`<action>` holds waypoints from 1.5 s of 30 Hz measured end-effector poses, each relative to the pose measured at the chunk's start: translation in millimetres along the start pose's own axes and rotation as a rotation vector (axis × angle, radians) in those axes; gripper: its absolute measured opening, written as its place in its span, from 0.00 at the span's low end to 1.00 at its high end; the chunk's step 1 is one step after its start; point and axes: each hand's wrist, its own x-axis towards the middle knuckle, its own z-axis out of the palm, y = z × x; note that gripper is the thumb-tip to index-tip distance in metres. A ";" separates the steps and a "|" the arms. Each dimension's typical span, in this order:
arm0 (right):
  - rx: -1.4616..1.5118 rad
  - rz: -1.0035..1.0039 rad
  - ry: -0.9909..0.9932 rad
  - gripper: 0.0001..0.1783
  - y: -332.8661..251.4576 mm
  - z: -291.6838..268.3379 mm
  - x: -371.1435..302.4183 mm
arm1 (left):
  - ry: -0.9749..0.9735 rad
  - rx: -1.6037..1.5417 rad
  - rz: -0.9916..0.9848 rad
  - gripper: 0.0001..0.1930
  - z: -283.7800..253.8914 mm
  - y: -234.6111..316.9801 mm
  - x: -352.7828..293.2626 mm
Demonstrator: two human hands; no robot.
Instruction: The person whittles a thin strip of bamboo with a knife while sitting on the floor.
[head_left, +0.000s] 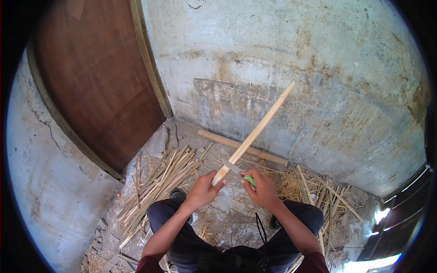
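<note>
My left hand [202, 190] is closed around the near end of a long, pale bamboo strip [255, 133]. The strip slants up and away to the right, its tapered far end raised in front of the wall. In my right hand [263, 187] is a knife with a green handle [249, 180], the fingers wrapped round it. Its grey blade [232, 166] lies across the strip, a little beyond my left hand. Both hands are close together above the floor, between my knees.
A pile of split bamboo strips [157, 189] lies on the floor at left. More strips and shavings [291, 185] lie at right. A bamboo pole [268, 157] rests along the foot of the stained wall [282, 50]. A brown door [98, 77] stands at the far left.
</note>
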 end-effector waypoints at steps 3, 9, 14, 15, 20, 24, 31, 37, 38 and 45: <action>0.012 0.030 -0.021 0.11 6.1 7.9 0.1 | -0.045 -0.044 -0.052 0.20 4.5 -19.3 10.3; 0.019 -0.058 -0.081 0.10 12.3 32.9 -1.5 | -0.139 -0.163 -0.070 0.17 17.1 -37.5 11.2; 0.082 -0.052 -0.105 0.09 14.2 58.6 0.1 | -0.282 -0.342 -0.153 0.13 10.6 -51.3 14.6; 0.099 -0.056 -0.085 0.08 14.2 60.8 0.2 | -0.329 -0.394 -0.186 0.12 7.4 -51.8 13.9; 0.152 -0.103 -0.047 0.06 7.1 69.5 9.9 | -0.387 -0.488 -0.232 0.11 2.7 -66.1 11.6; 0.036 -0.167 -0.119 0.04 7.1 73.2 11.8 | -0.244 -0.497 -0.091 0.09 13.7 -81.9 11.4; -0.092 -0.143 -0.011 0.04 21.6 60.6 31.3 | -0.233 -0.365 -0.212 0.11 5.3 -82.5 10.1; -0.013 -0.201 0.081 0.03 21.5 68.6 33.0 | -0.218 -0.408 -0.183 0.12 4.6 -82.2 11.5; -0.016 -0.197 0.083 0.03 20.5 69.2 31.8 | -0.222 -0.409 -0.181 0.12 4.3 -80.9 10.6; -0.072 -0.254 0.016 0.04 27.2 68.7 27.5 | -0.211 -0.348 -0.179 0.11 4.7 -82.2 3.4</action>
